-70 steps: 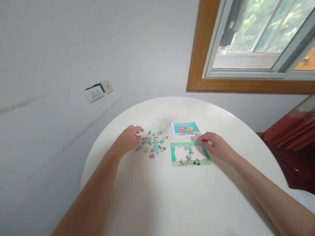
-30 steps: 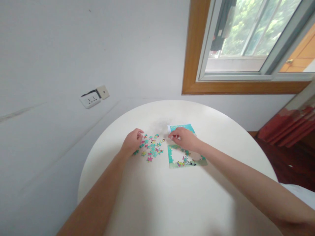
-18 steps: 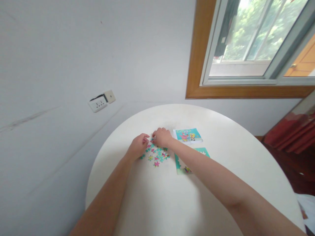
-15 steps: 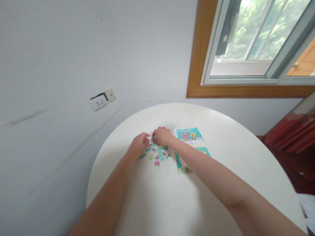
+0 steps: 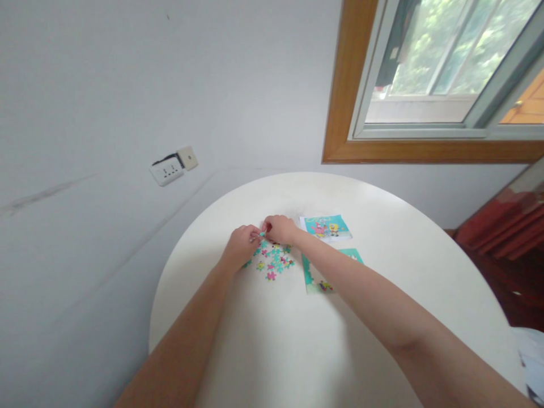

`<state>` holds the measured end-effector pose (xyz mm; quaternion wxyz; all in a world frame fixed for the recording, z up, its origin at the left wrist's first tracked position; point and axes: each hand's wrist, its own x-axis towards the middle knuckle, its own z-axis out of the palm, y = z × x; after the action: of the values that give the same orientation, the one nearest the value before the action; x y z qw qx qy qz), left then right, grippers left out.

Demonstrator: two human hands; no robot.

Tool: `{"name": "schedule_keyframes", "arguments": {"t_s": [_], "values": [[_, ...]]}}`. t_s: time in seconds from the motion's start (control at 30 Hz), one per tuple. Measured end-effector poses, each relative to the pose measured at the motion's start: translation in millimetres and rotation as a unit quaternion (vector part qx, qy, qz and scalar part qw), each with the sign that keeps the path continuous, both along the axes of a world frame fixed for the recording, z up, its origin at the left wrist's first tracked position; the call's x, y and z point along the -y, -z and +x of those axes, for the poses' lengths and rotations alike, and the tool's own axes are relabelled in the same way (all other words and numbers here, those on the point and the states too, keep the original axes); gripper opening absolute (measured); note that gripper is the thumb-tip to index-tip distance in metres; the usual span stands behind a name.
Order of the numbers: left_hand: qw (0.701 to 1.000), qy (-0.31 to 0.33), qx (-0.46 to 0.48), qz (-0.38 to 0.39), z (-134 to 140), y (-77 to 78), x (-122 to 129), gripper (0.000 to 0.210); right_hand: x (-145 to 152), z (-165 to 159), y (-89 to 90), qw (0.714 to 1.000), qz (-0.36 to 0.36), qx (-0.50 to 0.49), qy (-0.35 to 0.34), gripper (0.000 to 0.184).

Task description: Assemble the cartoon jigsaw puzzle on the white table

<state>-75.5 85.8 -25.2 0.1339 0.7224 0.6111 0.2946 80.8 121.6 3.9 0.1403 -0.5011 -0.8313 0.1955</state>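
Observation:
A small teal jigsaw piece (image 5: pixel 262 234) is pinched between the fingertips of my left hand (image 5: pixel 240 246) and my right hand (image 5: pixel 280 228), which nearly meet. Just below them, several loose jigsaw pieces (image 5: pixel 271 276) in teal, pink and yellow lie scattered on the white table. To the right, partly beneath my right forearm, is a partly filled puzzle board (image 5: pixel 311 281) with a teal border. Behind it lies a reference picture (image 5: pixel 325 228) of cartoon figures on blue.
The round white table (image 5: pixel 382 226) stands close to the wall. A wall socket (image 5: pixel 168 171) is at the left. At the upper right there is a wood-framed window (image 5: pixel 425 150), and a red cloth (image 5: pixel 501 232) hangs at the far right.
My fingertips have come together above the pile, and a teal piece now shows between them. My left fingers have closed. The view has tilted slightly downward.

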Motion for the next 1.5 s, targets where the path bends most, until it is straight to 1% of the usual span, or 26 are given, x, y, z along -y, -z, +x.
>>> {"name": "schedule_keyframes", "arguments": {"t_s": [0.1, 0.17, 0.23, 0.3, 0.37, 0.4, 0.47, 0.53, 0.6, 0.63, 0.73, 0.8, 0.87, 0.93, 1.03, 1.2, 1.5], "values": [[0.999, -0.007, 0.045, -0.013, 0, -2.5, 2, 0.020, 0, 6, -3.1, 0.998, -0.009, -0.051, -0.020, 0.023], [0.997, -0.006, 0.079, -0.017, 4, -6.9, 4, 0.025, -1, 17, -9.6, 0.995, -0.013, -0.088, -0.041, 0.024], [0.994, 0.007, 0.111, -0.019, 14, -14.1, 10, 0.028, 1, 34, -18.4, 0.991, -0.017, -0.118, -0.059, 0.023], [0.989, 0.033, 0.143, -0.022, 32, -22.4, 19, 0.030, 7, 55, -27.4, 0.987, -0.021, -0.144, -0.069, 0.019], [0.972, 0.054, 0.228, -0.026, 55, -29.3, 30, 0.032, 17, 77, -34.0, 0.976, -0.058, -0.197, -0.071, 0.014], [0.964, 0.071, 0.255, -0.028, 67, -31.5, 37, 0.032, 24, 88, -35.9, 0.973, -0.077, -0.207, -0.071, 0.015], [0.953, 0.092, 0.284, -0.043, 90, -33.1, 49, 0.030, 39, 109, -36.7, 0.972, -0.096, -0.202, -0.072, 0.015], [0.946, 0.126, 0.295, -0.050, 106, -31.7, 59, 0.027, 54, 127, -33.7, 0.977, -0.075, -0.192, -0.056, 0.013], [0.948, 0.165, 0.267, -0.053, 115, -28.9, 68, 0.021, 66, 144, -27.3, 0.979, -0.060, -0.183, -0.061, 0.015], [0.956, 0.180, 0.229, -0.044, 117, -27.3, 72, 0.018, 71, 151, -23.0, 0.979, -0.060, -0.183, -0.060, 0.016], [0.975, 0.209, 0.076, 0.028, 120, -22.3, 80, 0.015, 78, 166, -7.2, 0.980, -0.075, -0.179, -0.040, 0.017], [0.973, 0.216, -0.004, 0.077, 121, -18.3, 83, 0.016, 78, 171, 3.1, 0.985, -0.075, -0.155, -0.022, 0.017], [0.969, 0.221, -0.050, 0.097, 123, -13.7, 84, 0.018, 76, 172, 10.7, 0.991, -0.055, -0.123, -0.011, 0.017], [0.967, 0.224, -0.070, 0.100, 125, -9.2, 84, 0.021, 74, 170, 14.6, 0.995, -0.029, -0.097, -0.009, 0.016], [0.967, 0.225, -0.077, 0.089, 126, -5.0, 84, 0.027, 75, 168, 15.1, 0.997, -0.002, -0.078, -0.001, 0.016], [0.971, 0.213, -0.085, 0.071, 126, -4.8, 83, 0.035, 82, 166, 12.0, 0.998, 0.006, -0.051, 0.020, 0.016], [0.971, 0.208, -0.080, 0.084, 126, -1.8, 81, 0.042, 87, 164, 12.5, 0.999, 0.042, -0.003, 0.033, 0.018]]}}
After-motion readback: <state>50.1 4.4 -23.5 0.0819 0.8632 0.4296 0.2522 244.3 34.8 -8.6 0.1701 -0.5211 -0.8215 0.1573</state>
